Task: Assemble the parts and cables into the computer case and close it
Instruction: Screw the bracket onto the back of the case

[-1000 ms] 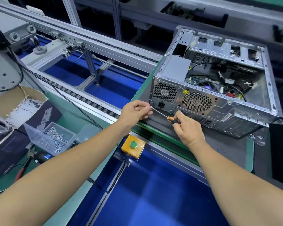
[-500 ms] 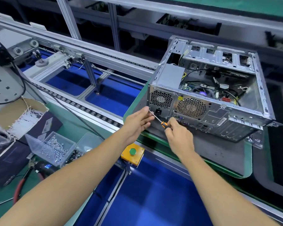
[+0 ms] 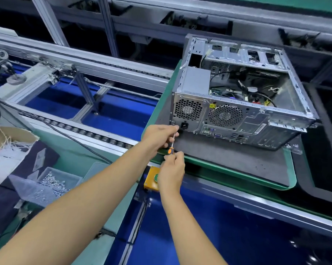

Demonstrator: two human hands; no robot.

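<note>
Compared with half a second ago, both hands are sitting lower and nearer the case's rear left corner. The screwdriver point(image 3: 172, 144) is now standing much steeper, close to upright in the view instead of slanting up-left, and the camera is looking from a bit further left, so the case is showing further right in the view.

The screwdriver's long axis is running nearly vertical in the view, with the thin metal shaft pointing up toward the rear panel just left of the black power socket point(image 3: 184, 125) and the orange-and-black handle end pointing down. The tip itself is hidden behind the left fingers.

The left hand point(image 3: 160, 136) is pinching the top of the shaft with curled fingertips, right beside the case's lower left rear corner. The right hand point(image 3: 171, 174) is pinching the handle with curled fingers, just below the left hand.

The computer case point(image 3: 235, 96) is lying on its side on a dark mat point(image 3: 228, 159) over the green tabletop point(image 3: 237, 172), with the open side facing up and the rear panel facing the camera. It is bare silver metal with two round honeycomb fan grilles, a grey power supply box at the left, and cables and a board showing inside.

Left of the case, a roller conveyor point(image 3: 88, 131) is running past, with a clear bin of screws point(image 3: 50, 183) further left and an orange button box point(image 3: 151, 177) below the case's corner, partly behind the right hand.
</note>
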